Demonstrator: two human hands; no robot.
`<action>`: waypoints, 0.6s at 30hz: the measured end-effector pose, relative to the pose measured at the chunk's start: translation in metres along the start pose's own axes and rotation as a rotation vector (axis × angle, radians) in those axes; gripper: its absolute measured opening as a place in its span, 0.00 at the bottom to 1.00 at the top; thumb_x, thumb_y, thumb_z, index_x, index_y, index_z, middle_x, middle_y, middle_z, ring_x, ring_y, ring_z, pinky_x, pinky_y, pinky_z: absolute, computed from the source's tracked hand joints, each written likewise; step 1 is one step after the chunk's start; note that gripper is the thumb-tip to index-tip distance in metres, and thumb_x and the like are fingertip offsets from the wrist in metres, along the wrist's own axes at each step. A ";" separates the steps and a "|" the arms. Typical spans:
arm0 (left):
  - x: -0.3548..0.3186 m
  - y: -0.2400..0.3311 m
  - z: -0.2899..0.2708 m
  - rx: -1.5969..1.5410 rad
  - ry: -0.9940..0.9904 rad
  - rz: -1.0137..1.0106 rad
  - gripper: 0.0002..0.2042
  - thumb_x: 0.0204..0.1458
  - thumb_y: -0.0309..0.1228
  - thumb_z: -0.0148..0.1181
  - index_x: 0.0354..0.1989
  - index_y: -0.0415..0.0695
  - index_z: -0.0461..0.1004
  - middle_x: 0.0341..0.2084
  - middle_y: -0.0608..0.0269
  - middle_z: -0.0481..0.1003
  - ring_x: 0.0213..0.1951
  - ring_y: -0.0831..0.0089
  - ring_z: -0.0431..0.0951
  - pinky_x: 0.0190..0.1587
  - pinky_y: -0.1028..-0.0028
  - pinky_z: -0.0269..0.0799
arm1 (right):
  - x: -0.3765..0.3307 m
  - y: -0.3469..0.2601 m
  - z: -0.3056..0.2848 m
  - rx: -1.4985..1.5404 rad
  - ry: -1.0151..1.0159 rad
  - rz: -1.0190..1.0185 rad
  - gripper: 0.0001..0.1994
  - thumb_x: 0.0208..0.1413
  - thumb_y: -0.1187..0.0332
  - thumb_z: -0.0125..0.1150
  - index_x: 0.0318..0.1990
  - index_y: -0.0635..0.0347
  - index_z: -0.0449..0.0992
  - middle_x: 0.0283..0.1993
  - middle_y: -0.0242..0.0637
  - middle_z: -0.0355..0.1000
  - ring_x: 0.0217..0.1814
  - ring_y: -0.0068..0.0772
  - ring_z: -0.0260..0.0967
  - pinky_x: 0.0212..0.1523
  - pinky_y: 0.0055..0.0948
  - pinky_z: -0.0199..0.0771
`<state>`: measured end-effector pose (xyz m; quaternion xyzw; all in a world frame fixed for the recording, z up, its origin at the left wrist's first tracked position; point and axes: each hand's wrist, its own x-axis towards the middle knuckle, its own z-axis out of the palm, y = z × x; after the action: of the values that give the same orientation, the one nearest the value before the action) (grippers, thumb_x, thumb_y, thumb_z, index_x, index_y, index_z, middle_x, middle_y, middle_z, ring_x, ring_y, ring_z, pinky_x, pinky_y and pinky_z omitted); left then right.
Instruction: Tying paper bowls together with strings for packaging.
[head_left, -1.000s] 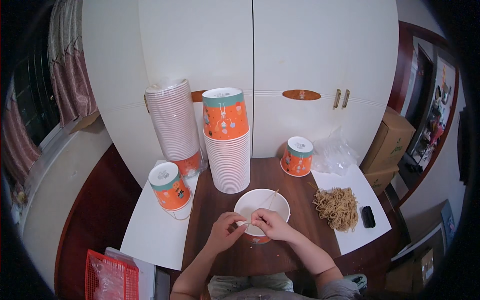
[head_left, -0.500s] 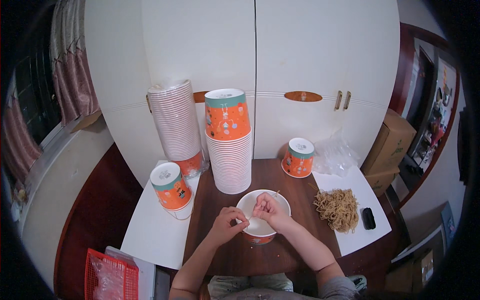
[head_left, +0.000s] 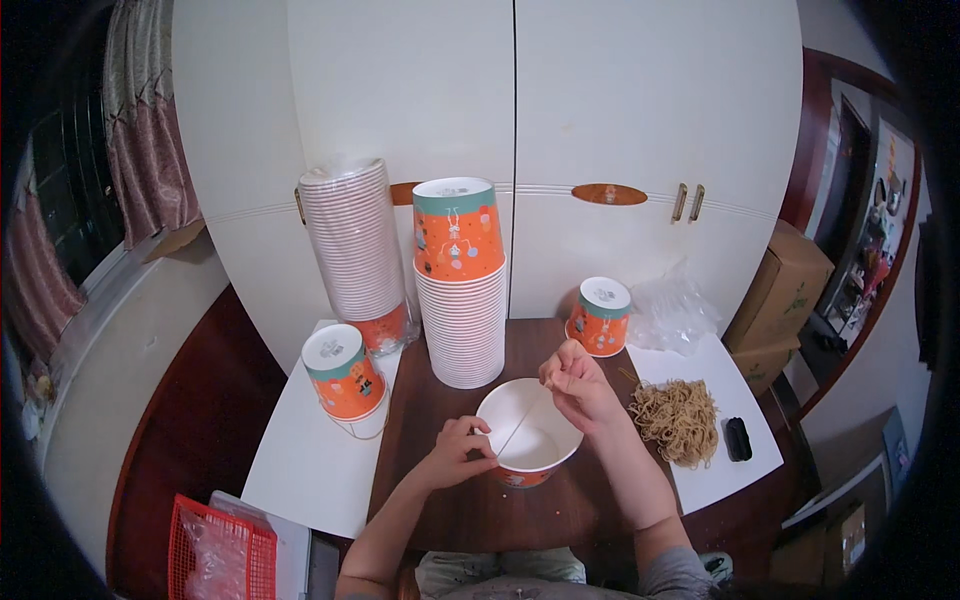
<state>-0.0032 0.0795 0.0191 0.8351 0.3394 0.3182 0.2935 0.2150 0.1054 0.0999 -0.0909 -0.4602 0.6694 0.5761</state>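
A thin tan cord (head_left: 518, 428) is pulled straight across the mouth of an upright paper bucket (head_left: 520, 478), white inside and orange outside. At the bucket's left rim, my left hand (head_left: 458, 452) is closed, its thumb and forefinger pinching the lower end of the cord. My right hand (head_left: 583, 390) is raised over the far right rim, fingers closed on the cord's other end. A heap of tan cords (head_left: 674, 420) lies to the right of my right forearm. Behind the bucket rises a tall stack of upturned orange-and-green paper buckets (head_left: 460, 300).
A second bucket stack in clear plastic (head_left: 350, 240) stands back left. Single upturned buckets sit at the left (head_left: 343, 372) and back right (head_left: 598, 318). A plastic bag (head_left: 672, 312) and a small black object (head_left: 737, 438) lie right. A red basket (head_left: 225, 535) stands low left.
My right hand has moved up, away and to the right from my left hand, drawing the cord out straight. My left hand has stayed near the rim, shifting slightly.
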 end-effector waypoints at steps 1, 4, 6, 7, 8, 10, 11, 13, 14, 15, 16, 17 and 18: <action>0.000 0.002 0.000 0.062 -0.008 0.028 0.06 0.37 0.34 0.64 0.20 0.50 0.73 0.40 0.65 0.63 0.45 0.67 0.58 0.48 0.70 0.51 | -0.001 -0.001 0.002 -0.015 -0.036 -0.023 0.13 0.43 0.73 0.60 0.27 0.53 0.59 0.22 0.30 0.64 0.30 0.24 0.61 0.36 0.23 0.57; 0.000 0.011 0.000 0.153 -0.018 0.048 0.06 0.37 0.36 0.63 0.21 0.51 0.73 0.40 0.66 0.64 0.45 0.65 0.59 0.47 0.67 0.53 | -0.003 -0.003 0.008 -0.048 -0.115 -0.001 0.13 0.43 0.72 0.61 0.28 0.53 0.59 0.23 0.30 0.64 0.30 0.24 0.61 0.35 0.23 0.56; -0.001 0.013 0.001 0.181 -0.018 0.040 0.06 0.38 0.37 0.62 0.21 0.53 0.73 0.41 0.66 0.64 0.45 0.64 0.59 0.47 0.65 0.55 | -0.005 -0.004 0.009 -0.065 -0.108 0.029 0.12 0.44 0.72 0.60 0.29 0.53 0.59 0.24 0.30 0.64 0.30 0.23 0.61 0.35 0.22 0.57; -0.002 0.010 0.000 0.191 0.036 0.123 0.08 0.39 0.37 0.61 0.25 0.51 0.71 0.40 0.65 0.63 0.42 0.65 0.62 0.44 0.66 0.58 | -0.004 -0.003 0.010 -0.081 -0.104 0.056 0.12 0.45 0.73 0.59 0.30 0.54 0.59 0.25 0.30 0.64 0.30 0.22 0.61 0.35 0.21 0.58; -0.003 0.008 0.000 0.200 0.090 0.205 0.10 0.40 0.36 0.61 0.29 0.49 0.70 0.40 0.63 0.63 0.40 0.67 0.64 0.42 0.68 0.61 | -0.004 -0.002 0.013 -0.080 -0.111 0.059 0.12 0.45 0.73 0.59 0.30 0.54 0.59 0.25 0.30 0.64 0.30 0.22 0.61 0.35 0.21 0.58; -0.011 -0.017 0.014 -0.089 0.233 -0.045 0.14 0.41 0.37 0.61 0.34 0.45 0.67 0.38 0.62 0.64 0.37 0.70 0.66 0.38 0.70 0.64 | -0.002 0.002 0.027 -0.170 -0.049 0.068 0.11 0.46 0.75 0.57 0.31 0.55 0.59 0.27 0.31 0.64 0.30 0.20 0.61 0.35 0.19 0.60; -0.014 -0.021 0.016 -0.381 0.366 -0.278 0.19 0.41 0.37 0.61 0.38 0.41 0.64 0.36 0.60 0.64 0.34 0.72 0.67 0.35 0.73 0.66 | -0.004 0.003 0.037 -0.195 -0.050 0.067 0.10 0.47 0.76 0.56 0.31 0.56 0.60 0.27 0.31 0.64 0.30 0.20 0.61 0.35 0.19 0.61; -0.015 -0.022 0.009 -0.227 0.398 -0.347 0.24 0.41 0.38 0.62 0.40 0.36 0.59 0.30 0.59 0.64 0.29 0.75 0.68 0.30 0.76 0.67 | -0.003 0.008 0.051 -0.244 -0.057 0.048 0.09 0.48 0.77 0.54 0.33 0.57 0.59 0.28 0.31 0.64 0.32 0.20 0.62 0.34 0.19 0.62; -0.017 -0.017 0.007 -0.175 0.378 -0.419 0.24 0.41 0.39 0.62 0.39 0.36 0.59 0.28 0.60 0.65 0.29 0.75 0.68 0.30 0.76 0.67 | -0.001 0.011 0.055 -0.245 -0.060 0.048 0.09 0.48 0.77 0.54 0.33 0.57 0.59 0.28 0.31 0.64 0.32 0.20 0.62 0.34 0.19 0.62; -0.017 -0.014 0.005 -0.122 0.358 -0.491 0.24 0.41 0.40 0.62 0.38 0.36 0.60 0.26 0.61 0.66 0.28 0.75 0.68 0.30 0.76 0.67 | 0.000 0.012 0.061 -0.267 -0.085 0.036 0.09 0.48 0.77 0.54 0.33 0.57 0.59 0.29 0.31 0.64 0.32 0.20 0.62 0.34 0.19 0.62; -0.021 -0.019 0.002 -0.130 0.247 -0.561 0.20 0.42 0.42 0.60 0.33 0.38 0.63 0.22 0.63 0.68 0.24 0.78 0.68 0.25 0.78 0.65 | 0.001 0.016 0.067 -0.284 -0.116 0.026 0.09 0.48 0.78 0.53 0.33 0.57 0.59 0.29 0.32 0.64 0.32 0.20 0.62 0.34 0.19 0.62; -0.028 -0.023 -0.004 -0.339 0.092 -0.624 0.18 0.43 0.42 0.59 0.31 0.39 0.65 0.20 0.65 0.68 0.22 0.79 0.68 0.23 0.78 0.64 | 0.003 0.022 0.073 -0.335 -0.133 -0.032 0.09 0.48 0.78 0.53 0.33 0.58 0.58 0.29 0.34 0.64 0.33 0.21 0.62 0.33 0.19 0.62; -0.034 -0.024 -0.009 -0.548 -0.066 -0.678 0.17 0.44 0.42 0.57 0.29 0.39 0.67 0.18 0.67 0.68 0.20 0.80 0.67 0.21 0.79 0.63 | 0.005 0.026 0.080 -0.322 -0.178 -0.051 0.09 0.48 0.79 0.52 0.33 0.58 0.58 0.29 0.34 0.64 0.33 0.21 0.62 0.33 0.19 0.62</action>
<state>-0.0383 0.0712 -0.0031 0.5773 0.4880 0.2554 0.6027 0.1433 0.0708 0.1280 -0.1109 -0.6127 0.5777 0.5278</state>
